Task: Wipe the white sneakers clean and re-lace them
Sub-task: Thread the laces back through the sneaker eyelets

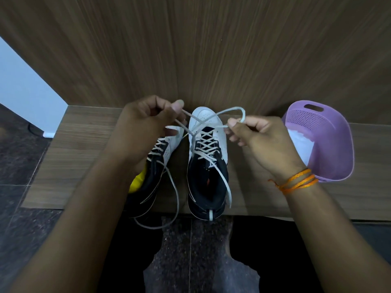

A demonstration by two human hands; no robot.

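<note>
Over the right sneaker (222, 144) — left hand (143, 127) pinching lace (184, 128) | right hand (260, 138) pinching lace loop (243, 114)

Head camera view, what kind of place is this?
Likely indoors at home: a low wood-grain ledge against a matching wall panel, dark polished stone floor tiles, and a purple plastic basket beside the sneakers.
</note>
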